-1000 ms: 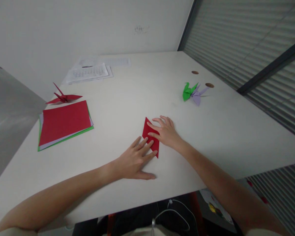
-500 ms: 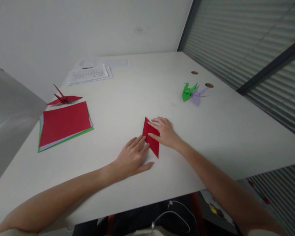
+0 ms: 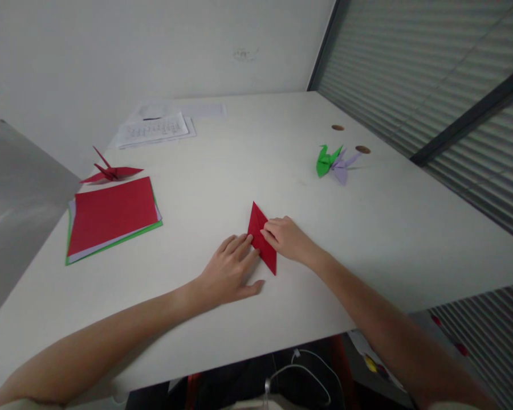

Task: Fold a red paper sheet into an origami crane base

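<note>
A folded piece of red paper (image 3: 256,225), diamond-shaped with creases, lies flat on the white table in front of me. My left hand (image 3: 228,269) rests palm down at its left side, fingers stretched out with the tips on the paper's edge and the thumb spread. At the right side of the paper, my right hand (image 3: 286,238) has its fingers curled and thumb and index finger pinched on the right corner, which they partly hide.
A stack of red, lilac and green sheets (image 3: 113,216) lies at left, with a red paper crane (image 3: 113,172) behind it. Green (image 3: 324,162) and lilac (image 3: 341,169) cranes stand at right, near two round table holes. Written papers (image 3: 156,130) lie at the back left.
My right hand has drawn its spread fingers back from the paper's middle and curled them into a pinch at its right corner. The left hand stays nearly still.
</note>
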